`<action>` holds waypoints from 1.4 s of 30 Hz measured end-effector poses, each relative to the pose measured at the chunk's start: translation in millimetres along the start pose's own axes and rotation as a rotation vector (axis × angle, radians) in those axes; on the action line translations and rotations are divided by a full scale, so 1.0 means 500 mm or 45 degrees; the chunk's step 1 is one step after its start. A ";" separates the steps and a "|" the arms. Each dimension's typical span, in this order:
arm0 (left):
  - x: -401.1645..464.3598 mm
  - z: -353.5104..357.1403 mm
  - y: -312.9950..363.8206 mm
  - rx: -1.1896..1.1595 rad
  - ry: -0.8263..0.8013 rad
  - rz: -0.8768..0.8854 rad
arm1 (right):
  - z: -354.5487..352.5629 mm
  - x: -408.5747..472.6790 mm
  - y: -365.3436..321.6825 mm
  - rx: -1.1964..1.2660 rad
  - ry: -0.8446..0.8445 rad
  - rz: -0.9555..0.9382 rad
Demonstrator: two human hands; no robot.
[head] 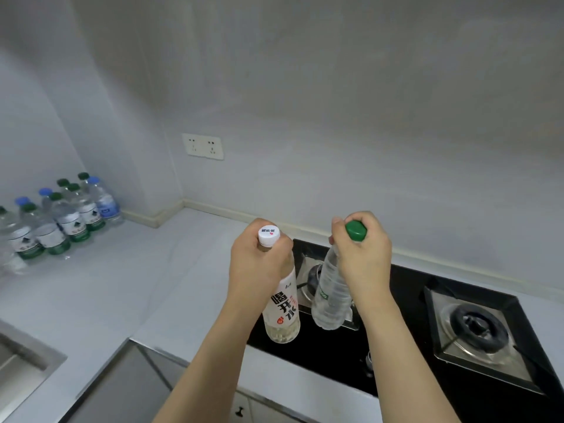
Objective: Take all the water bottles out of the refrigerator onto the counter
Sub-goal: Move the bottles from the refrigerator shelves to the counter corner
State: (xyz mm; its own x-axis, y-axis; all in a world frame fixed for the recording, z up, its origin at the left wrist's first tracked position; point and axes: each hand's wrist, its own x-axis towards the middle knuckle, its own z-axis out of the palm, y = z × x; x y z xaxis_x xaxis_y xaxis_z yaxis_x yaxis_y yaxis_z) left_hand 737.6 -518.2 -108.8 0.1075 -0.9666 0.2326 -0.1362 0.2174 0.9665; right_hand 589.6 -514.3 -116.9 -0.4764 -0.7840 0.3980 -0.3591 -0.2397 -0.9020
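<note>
Two clear plastic bottles hang by their necks over the black glass gas hob (pixel 406 303): the left hand's (pixel 259 264) fingers curl round the white-capped, white-labelled one (pixel 282 309), the right hand's (pixel 361 254) round the green-capped one (pixel 331 297), probably for carrying to the tabletop (pixel 128 288). Farther left, a cluster of green- and blue-capped bottles (pixel 61 218) already stands by the wall, partly cut off; the refrigerator is out of view.

A white cap (pixel 268 235) and white label with black characters are seen on one bottle (pixel 282 306); a green cap (pixel 356 230) tops the clear bottle (pixel 331 296). The stove (pixel 396 315) is black, the counter (pixel 122 285) pale grey.
</note>
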 end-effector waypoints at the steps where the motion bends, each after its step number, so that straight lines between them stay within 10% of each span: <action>1: 0.015 -0.009 -0.008 0.011 0.020 -0.012 | 0.021 0.007 0.002 0.000 -0.023 0.004; 26: 0.436 -0.262 -0.196 0.126 0.312 -0.122 | 0.573 0.198 0.060 0.160 -0.455 0.017; 42: 0.659 -0.728 -0.371 0.119 0.459 -0.169 | 1.113 0.118 0.008 0.182 -0.653 0.128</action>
State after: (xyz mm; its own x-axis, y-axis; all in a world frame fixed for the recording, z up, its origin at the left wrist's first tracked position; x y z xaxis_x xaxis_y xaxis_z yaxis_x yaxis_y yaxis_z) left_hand 1156.9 -827.5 -172.3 0.4668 -0.8724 0.1451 -0.1850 0.0641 0.9806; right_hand 1007.0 -880.1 -190.1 -0.0369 -0.9774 0.2083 -0.2020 -0.1968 -0.9594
